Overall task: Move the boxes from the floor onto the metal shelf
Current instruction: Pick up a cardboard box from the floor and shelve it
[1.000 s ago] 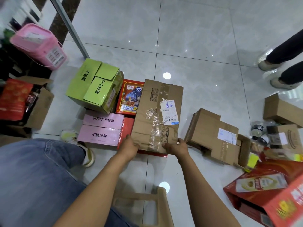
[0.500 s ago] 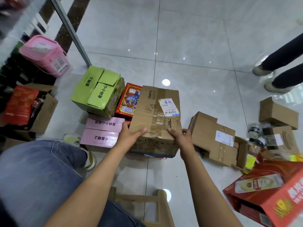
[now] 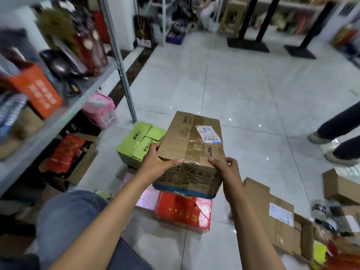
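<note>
Lifted since a moment ago, the cardboard box point(image 3: 191, 151) is gripped between my left hand point(image 3: 155, 164) and right hand point(image 3: 227, 169) fingers, ready for the metal shelf point(image 3: 58, 115) beyond my left fingers.

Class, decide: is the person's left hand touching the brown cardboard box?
Touching. The head view shows the left hand gripping the cardboard box, thumb on top.

I see a glossy white tiled floor point(image 3: 243, 90) with small ceiling-light glints. Beyond it, black stands on flat bases point(image 3: 248, 44) front a blurred far shelving row point(image 3: 288, 22). Left of the floor, a dark stone border strip point(image 3: 134, 69) meets a white wall point(image 3: 120, 20).
</note>
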